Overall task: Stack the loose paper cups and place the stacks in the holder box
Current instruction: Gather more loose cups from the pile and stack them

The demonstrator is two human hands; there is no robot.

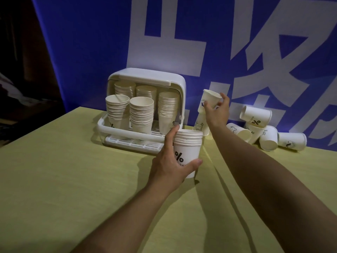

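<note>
Left hand [170, 161] grips a short stack [187, 152]; right hand [218, 111] pinches one cup [209, 100], half hiding another.

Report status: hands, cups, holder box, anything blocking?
Left hand grips short cup stack on table. Right hand holds one cup aloft. Holder box open, stacks inside. Loose cups lying at right; nothing blocking.

A yellow-green table [73, 179] with a faint wood grain fills the lower part of the view, and a seam runs along it from the middle toward the near right. Behind it hangs a blue banner [91, 42] printed with large white characters [182, 24], cut off at the top and right edges. To the left of the banner lies a dark, dim area [18, 61] where nothing can be made out
</note>
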